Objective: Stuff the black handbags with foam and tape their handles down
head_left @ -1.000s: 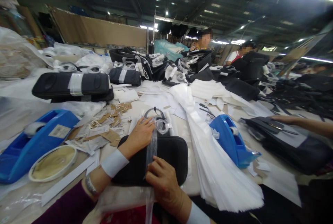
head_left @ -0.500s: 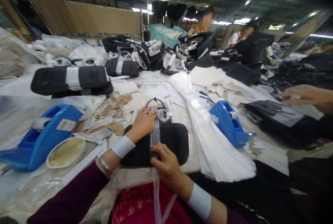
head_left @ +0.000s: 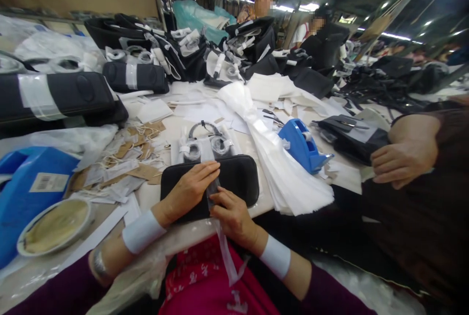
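A black bag (head_left: pixel 240 178) lies at the table's front edge, its narrow padded face toward me. Behind it are its handle fittings (head_left: pixel 221 145), wrapped in clear plastic. A translucent plastic strip (head_left: pixel 227 259) runs across the middle of the bag and hangs down over my red apron. My left hand (head_left: pixel 191 185) lies flat on the bag, fingers stretched out together, their tips over the strip. Just below and to the right, my right hand (head_left: pixel 235 216) has thumb and fingers pinched on the strip at the bag's front edge.
Blue tape dispensers stand left (head_left: pixel 32 193) and right (head_left: pixel 302 144). A round tub (head_left: pixel 54 224), cardboard tags (head_left: pixel 135 146) and white foam sheets (head_left: pixel 278 168) lie around. Wrapped black bags (head_left: pixel 54 95) sit farther back. A co-worker's hand (head_left: pixel 406 151) is at right beside another bag (head_left: pixel 348 134).
My left hand has slid down the strip from the bag's top edge onto its face. My right hand still pinches the strip. The view has shifted, and the co-worker's hand is nearer.
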{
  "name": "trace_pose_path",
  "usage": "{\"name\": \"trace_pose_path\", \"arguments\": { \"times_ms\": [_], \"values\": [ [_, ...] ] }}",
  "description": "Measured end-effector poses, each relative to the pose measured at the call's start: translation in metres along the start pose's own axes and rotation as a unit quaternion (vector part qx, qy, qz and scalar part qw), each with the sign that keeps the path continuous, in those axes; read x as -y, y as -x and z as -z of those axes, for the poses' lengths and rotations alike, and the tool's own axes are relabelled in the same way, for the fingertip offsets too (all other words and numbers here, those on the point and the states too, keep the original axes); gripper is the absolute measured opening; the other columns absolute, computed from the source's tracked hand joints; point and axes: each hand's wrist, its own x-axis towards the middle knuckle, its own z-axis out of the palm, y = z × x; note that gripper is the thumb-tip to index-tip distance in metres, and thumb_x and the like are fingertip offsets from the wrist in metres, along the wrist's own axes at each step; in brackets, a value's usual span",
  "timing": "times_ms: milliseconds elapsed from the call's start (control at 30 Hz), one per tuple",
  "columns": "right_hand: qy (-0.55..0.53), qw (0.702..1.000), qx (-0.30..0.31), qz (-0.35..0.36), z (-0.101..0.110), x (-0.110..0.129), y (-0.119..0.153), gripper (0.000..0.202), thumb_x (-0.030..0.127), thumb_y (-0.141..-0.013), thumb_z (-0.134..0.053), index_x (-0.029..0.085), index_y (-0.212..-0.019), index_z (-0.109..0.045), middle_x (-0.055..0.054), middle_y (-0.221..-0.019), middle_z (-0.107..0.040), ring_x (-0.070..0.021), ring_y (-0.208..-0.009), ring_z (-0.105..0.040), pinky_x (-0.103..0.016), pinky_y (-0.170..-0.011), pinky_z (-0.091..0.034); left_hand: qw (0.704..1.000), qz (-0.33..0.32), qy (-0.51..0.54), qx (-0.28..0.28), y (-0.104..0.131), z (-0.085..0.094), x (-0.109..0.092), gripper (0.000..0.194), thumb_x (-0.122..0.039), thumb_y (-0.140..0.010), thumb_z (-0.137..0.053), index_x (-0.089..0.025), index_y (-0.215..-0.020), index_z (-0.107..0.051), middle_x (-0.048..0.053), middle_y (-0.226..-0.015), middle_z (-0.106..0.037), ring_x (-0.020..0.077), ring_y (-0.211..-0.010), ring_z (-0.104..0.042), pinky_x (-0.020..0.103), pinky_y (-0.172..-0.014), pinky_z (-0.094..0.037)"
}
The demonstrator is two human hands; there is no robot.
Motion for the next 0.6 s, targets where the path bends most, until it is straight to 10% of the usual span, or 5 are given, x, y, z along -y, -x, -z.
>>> {"name": "trace_pose_path", "arguments": {
  "times_ms": [167, 333, 600],
  "values": [
    [-0.105, 0.993, -0.007, -0.054, 0.01, 0.013, 0.006, 0.02, 0.012, -0.094, -0.046, 0.017, -0.088, -0.065, -0.007, -0.1, -0.066, -0.0157, -0.099, -0.061, -0.036, -0.102, -0.046, 0.999, -0.021, 0.034, 0.023, 0.021, -0.003, -0.013, 0.044, -0.016, -0.098, -0.04, -0.014, -0.142, -0.043, 0.012, -0.15, -0.043, 0.0222, -0.143, -0.034, 0.045, -0.116, -0.038],
    [-0.139, 0.932, -0.098, -0.319, 0.028, 0.061, 0.034, 0.022, 0.021, -0.095, -0.05, 0.018, -0.084, -0.068, -0.004, -0.082, -0.067, -0.014, -0.077, -0.062, -0.024, -0.07, -0.047, 0.999, -0.02, 0.001, 0.032, 0.021, -0.002, -0.016, 0.047, -0.027, -0.097, -0.048, -0.015, -0.142, -0.045, 0.012, -0.152, -0.041, 0.024, -0.143, -0.034, 0.045, -0.118, -0.034],
    [-0.172, 0.841, 0.004, -0.514, 0.008, 0.07, 0.05, 0.041, 0.055, -0.078, -0.069, 0.017, -0.062, -0.067, -0.003, -0.058, -0.064, -0.0122, -0.054, -0.053, -0.023, -0.051, -0.031, 0.999, -0.016, -0.033, 0.037, 0.023, -0.003, -0.021, 0.048, -0.026, -0.097, -0.046, -0.017, -0.145, -0.042, 0.01, -0.154, -0.038, 0.024, -0.143, -0.033, 0.046, -0.118, -0.033]
  ]
}}
